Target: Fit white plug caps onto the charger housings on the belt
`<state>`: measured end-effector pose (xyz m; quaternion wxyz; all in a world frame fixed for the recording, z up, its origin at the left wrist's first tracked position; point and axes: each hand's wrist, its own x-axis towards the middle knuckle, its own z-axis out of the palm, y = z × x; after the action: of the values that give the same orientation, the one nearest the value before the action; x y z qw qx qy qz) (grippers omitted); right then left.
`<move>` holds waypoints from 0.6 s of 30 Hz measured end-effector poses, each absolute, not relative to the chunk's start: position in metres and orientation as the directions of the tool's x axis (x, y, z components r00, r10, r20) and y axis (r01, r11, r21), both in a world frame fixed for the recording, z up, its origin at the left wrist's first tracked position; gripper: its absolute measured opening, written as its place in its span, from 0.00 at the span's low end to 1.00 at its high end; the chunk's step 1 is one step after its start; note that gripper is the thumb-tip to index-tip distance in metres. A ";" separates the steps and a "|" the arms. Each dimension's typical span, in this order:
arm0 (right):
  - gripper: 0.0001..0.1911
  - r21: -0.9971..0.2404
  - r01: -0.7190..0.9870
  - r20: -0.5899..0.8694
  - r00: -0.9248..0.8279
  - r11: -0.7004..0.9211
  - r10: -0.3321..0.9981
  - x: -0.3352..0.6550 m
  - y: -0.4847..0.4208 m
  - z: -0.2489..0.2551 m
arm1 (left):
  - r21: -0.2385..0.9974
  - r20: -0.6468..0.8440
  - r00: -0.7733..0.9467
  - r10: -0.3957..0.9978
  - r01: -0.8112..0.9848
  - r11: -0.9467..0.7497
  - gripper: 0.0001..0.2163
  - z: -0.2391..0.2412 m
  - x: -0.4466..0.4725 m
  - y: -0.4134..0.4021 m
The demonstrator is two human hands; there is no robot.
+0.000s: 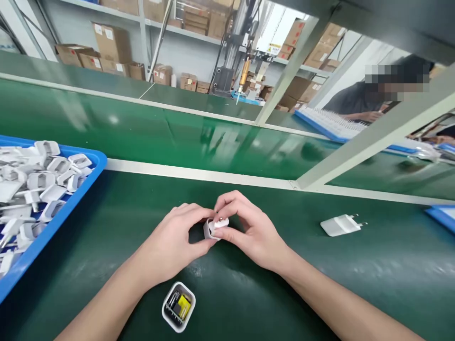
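Both hands meet over the green table near its middle. My left hand (174, 241) and my right hand (249, 227) pinch a small white charger part (215, 227) between their fingertips; a metal pin shows on its top. Just below my left wrist an open white charger shell (178, 306) lies on the table with its yellow and dark inner parts showing. A finished white plug adapter (341, 225) with two pins lies to the right, apart from my hands.
A blue tray (85, 182) at the left holds several white plug caps. A green conveyor belt (177, 132) runs behind a pale rail. A slanted metal frame post (373, 137) rises at the right. Another person (355, 102) works at the far right by a blue tray. Shelves with cardboard boxes (112, 42) stand behind.
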<state>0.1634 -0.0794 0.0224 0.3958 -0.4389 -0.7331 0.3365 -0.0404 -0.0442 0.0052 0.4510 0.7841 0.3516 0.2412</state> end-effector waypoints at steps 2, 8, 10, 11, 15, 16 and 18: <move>0.04 -0.746 0.518 0.266 -0.346 0.420 0.900 0.165 -0.079 0.025 | 0.891 0.047 0.626 0.778 0.325 -0.315 0.10 0.005 -0.042 -0.043; 0.02 -0.642 0.630 0.255 -0.362 0.437 0.897 0.166 -0.078 0.032 | 0.894 0.005 0.593 0.805 0.358 -0.269 0.08 0.005 -0.040 -0.045; 0.01 -0.607 0.656 0.230 -0.397 0.450 0.889 0.166 -0.079 0.036 | 0.894 0.001 0.588 0.809 0.362 -0.265 0.07 0.005 -0.039 -0.046; 0.01 -0.579 0.669 0.224 -0.418 0.465 0.880 0.166 -0.079 0.038 | 0.894 0.003 0.585 0.811 0.362 -0.264 0.07 0.005 -0.039 -0.046; 0.02 -0.435 0.699 0.279 -0.494 0.567 0.823 0.166 -0.079 0.044 | 0.892 0.007 0.570 0.822 0.368 -0.262 0.06 0.005 -0.038 -0.046; 0.02 -0.424 0.700 0.283 -0.500 0.575 0.818 0.166 -0.078 0.044 | 0.893 0.003 0.568 0.823 0.369 -0.257 0.06 0.005 -0.037 -0.046; 0.02 -0.440 0.695 0.271 -0.500 0.568 0.822 0.166 -0.077 0.044 | 0.897 -0.007 0.562 0.827 0.369 -0.244 0.06 0.005 -0.037 -0.046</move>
<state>0.1662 -0.0769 0.0445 0.2303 -0.4439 -0.8549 0.1379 -0.0368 -0.0459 0.0046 0.4679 0.7498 0.3988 0.2445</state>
